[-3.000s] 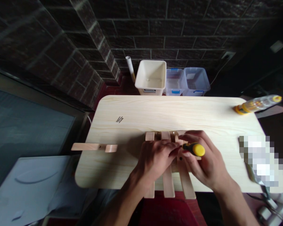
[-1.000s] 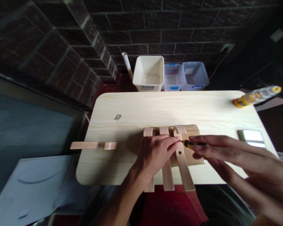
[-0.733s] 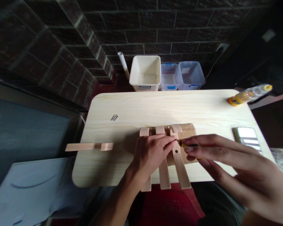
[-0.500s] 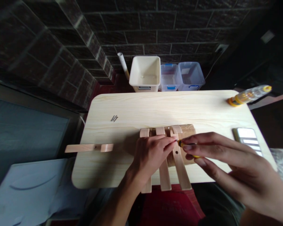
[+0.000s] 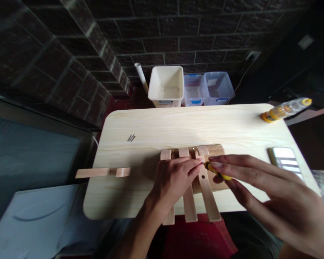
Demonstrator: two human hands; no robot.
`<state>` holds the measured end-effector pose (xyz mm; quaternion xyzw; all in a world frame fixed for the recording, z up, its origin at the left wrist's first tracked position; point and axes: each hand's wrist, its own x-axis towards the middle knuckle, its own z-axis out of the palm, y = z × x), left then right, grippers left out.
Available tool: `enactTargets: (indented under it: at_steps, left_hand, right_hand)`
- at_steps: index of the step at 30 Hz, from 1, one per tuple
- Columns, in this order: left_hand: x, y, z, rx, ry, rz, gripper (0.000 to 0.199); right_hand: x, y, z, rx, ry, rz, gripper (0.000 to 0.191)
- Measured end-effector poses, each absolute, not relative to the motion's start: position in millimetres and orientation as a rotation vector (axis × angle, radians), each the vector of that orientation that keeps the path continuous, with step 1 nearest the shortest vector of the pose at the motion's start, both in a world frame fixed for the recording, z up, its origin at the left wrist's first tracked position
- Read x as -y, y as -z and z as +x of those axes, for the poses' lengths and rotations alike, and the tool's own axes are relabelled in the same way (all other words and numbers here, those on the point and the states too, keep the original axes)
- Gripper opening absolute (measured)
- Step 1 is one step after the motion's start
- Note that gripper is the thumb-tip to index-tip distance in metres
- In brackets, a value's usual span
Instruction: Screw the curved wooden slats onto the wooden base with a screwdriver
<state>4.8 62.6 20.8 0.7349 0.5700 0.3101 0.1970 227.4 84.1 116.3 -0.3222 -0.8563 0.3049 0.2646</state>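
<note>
My left hand lies over three parallel wooden slats, pressing them onto a curved wooden piece with bark-like tan surface. Its fingertips reach the right slat, close to the screwdriver tip. My right hand holds a yellow-and-black screwdriver in its fingers, with the tip at that slat's top end. Any screw under the tip is hidden. A fourth slat lies apart at the table's left edge, overhanging it. Several small metal screws lie on the pale wood table.
A phone lies at the table's right. A plastic bottle with an orange cap lies at the far right corner. Beyond the far edge stand a white basket, two clear bins and a paper tube against a brick wall.
The screwdriver handle has turned within my right fingers and now tilts down to the right. My right hand has shifted slightly around it. My left hand and the slats stay in place.
</note>
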Motion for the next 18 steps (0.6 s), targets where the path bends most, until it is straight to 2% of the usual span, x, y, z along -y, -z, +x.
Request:
enactTargets:
  at_steps: [18]
  left_hand:
    - [-63, -19, 4, -1.589, -0.823, 2.065, 0.018]
  right_hand:
    - [-83, -104, 224, 2.251, -0.776, -0.910, 0.040]
